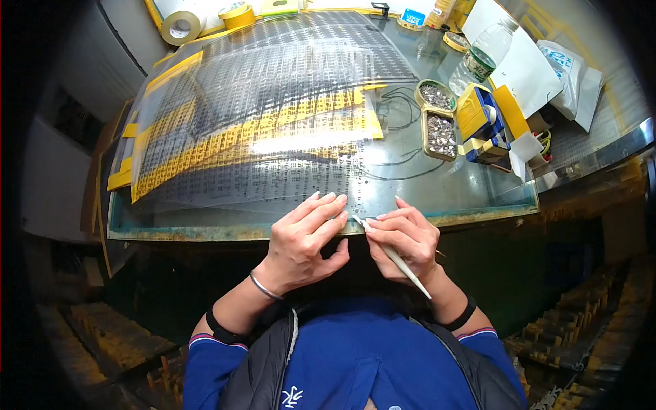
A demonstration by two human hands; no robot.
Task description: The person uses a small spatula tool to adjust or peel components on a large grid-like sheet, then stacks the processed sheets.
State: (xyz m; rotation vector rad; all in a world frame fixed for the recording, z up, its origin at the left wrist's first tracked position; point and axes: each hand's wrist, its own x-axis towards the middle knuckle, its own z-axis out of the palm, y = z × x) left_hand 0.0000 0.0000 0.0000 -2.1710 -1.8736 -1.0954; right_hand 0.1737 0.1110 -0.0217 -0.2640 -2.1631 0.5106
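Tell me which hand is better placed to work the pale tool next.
Right hand, likely: it grips the pale tool, tip near the tabletop's front edge; the left hand shows no tool.

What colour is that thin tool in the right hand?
The tool is creamy white; the head view shows it best.

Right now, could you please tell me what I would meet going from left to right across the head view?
Beige tape roll, yellow tape, left hand, right hand, clear bottle, white plastic bag.
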